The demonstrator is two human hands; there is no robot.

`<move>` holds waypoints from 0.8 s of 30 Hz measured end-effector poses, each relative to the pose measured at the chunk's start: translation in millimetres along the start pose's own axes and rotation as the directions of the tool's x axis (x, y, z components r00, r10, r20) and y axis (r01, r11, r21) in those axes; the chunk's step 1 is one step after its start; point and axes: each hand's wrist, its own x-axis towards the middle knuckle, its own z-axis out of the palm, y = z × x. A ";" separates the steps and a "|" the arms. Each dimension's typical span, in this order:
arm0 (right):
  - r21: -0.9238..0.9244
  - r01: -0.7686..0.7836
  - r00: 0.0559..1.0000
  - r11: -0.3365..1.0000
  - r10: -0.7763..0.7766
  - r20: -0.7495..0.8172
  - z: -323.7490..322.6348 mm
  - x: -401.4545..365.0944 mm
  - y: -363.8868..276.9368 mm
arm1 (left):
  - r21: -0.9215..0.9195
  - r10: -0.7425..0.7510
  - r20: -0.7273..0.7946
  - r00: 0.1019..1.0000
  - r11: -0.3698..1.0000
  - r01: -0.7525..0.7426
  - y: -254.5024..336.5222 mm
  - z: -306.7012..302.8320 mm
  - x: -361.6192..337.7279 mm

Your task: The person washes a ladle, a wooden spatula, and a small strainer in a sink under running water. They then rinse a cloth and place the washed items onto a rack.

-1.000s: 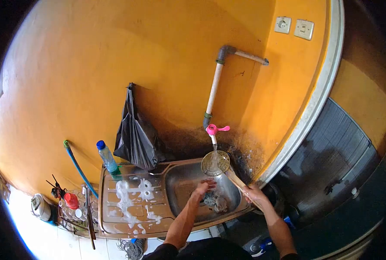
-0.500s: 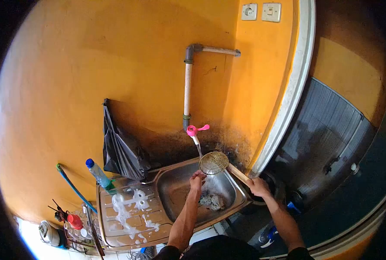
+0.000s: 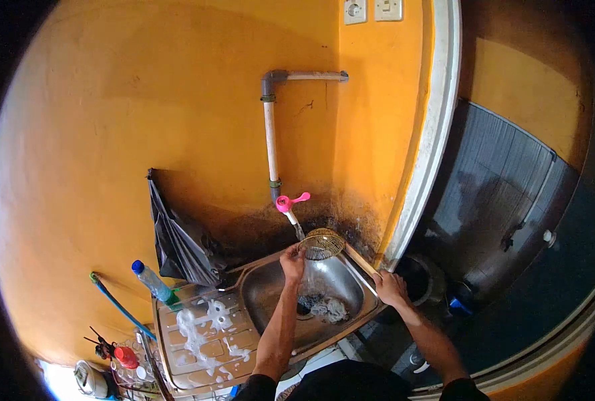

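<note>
Strainer head (image 3: 323, 246) at left grip (image 3: 293, 262), handle (image 3: 361, 258) in right grip (image 3: 391, 288).

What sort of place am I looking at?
Likely a kitchen washing-up corner: a rectangular stainless-steel sink, a running white tap with pink lever, and a round, wooden-handled wire strainer held over the basin.

Sink (image 3: 260, 294): made of steel and joined to a ribbed drainboard (image 3: 244, 325); a kitchen is indicated, though whether a home's cannot be told
Suds (image 3: 192, 332): spread over the drainboard
Strainer (image 3: 324, 246): held beneath the running tap (image 3: 283, 204)
Wall (image 3: 197, 100): painted orange; stained near the tap; fitted with exposed pipe (image 3: 270, 140)
</note>
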 end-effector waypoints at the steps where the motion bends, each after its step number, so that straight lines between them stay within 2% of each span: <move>1: -0.011 0.007 1.000 1.000 -0.007 -0.008 0.6 -0.1 -0.9 | -0.131 -0.027 -0.016 1.000 0.991 0.025 -5.6 -1.3 3.4; 2: -0.006 0.004 1.000 1.000 -0.004 -0.009 2.7 -0.9 -1.0 | -0.260 -0.057 -0.028 0.998 0.964 0.048 -4.5 -1.9 5.0; 3: -0.023 0.014 1.000 1.000 -0.015 -0.027 5.7 -1.8 -0.3 | -0.258 -0.055 -0.024 0.998 0.965 0.047 -3.6 -2.3 5.6; 4: -0.040 0.024 0.999 0.999 -0.025 -0.044 7.5 -2.2 -0.3 | 0.056 -0.003 -0.099 0.995 0.998 0.009 -2.8 -2.8 5.4; 5: -0.038 0.021 0.999 0.999 -0.023 -0.044 8.4 -2.8 -1.8 | 0.367 0.069 -0.156 0.985 0.930 -0.007 2.3 -3.0 3.5; 6: -0.015 0.018 0.999 1.000 -0.018 -0.026 9.4 -3.3 -3.9 | 0.368 0.069 -0.154 0.986 0.930 -0.008 7.4 -2.7 2.5; 8: 0.006 0.011 1.000 1.000 -0.011 -0.009 9.1 -2.6 -3.6 | 0.551 0.159 -0.205 0.966 0.834 -0.021 19.5 0.3 2.1; 9: -0.006 0.006 1.000 1.000 -0.006 0.020 10.0 -2.3 -2.5 | 0.552 0.158 -0.202 0.967 0.834 -0.021 28.7 0.8 0.6; 11: -0.015 0.000 0.999 1.000 0.001 0.047 9.8 -2.8 -3.0 | 0.689 0.182 -0.120 0.976 0.723 -0.051 43.1 1.1 -0.9; 14: -0.047 0.034 0.999 0.998 -0.034 -0.002 4.7 -4.4 -5.6 | 0.595 0.249 -0.176 0.952 0.797 -0.099 41.1 5.0 -5.4; 18: -0.011 0.022 0.999 1.000 -0.021 0.040 3.1 -2.8 -4.5 | 0.616 0.251 -0.145 0.957 0.780 -0.111 39.2 2.9 -6.3; 21: -0.010 0.021 0.998 1.000 -0.020 0.057 6.1 -1.2 -1.4 | 0.565 0.223 -0.145 0.964 0.818 -0.104 32.3 2.3 -3.8; 24: -0.015 0.012 0.998 1.000 -0.011 0.055 7.2 -1.1 -3.9 | 0.529 0.269 -0.131 0.954 0.833 -0.162 18.8 -1.8 1.2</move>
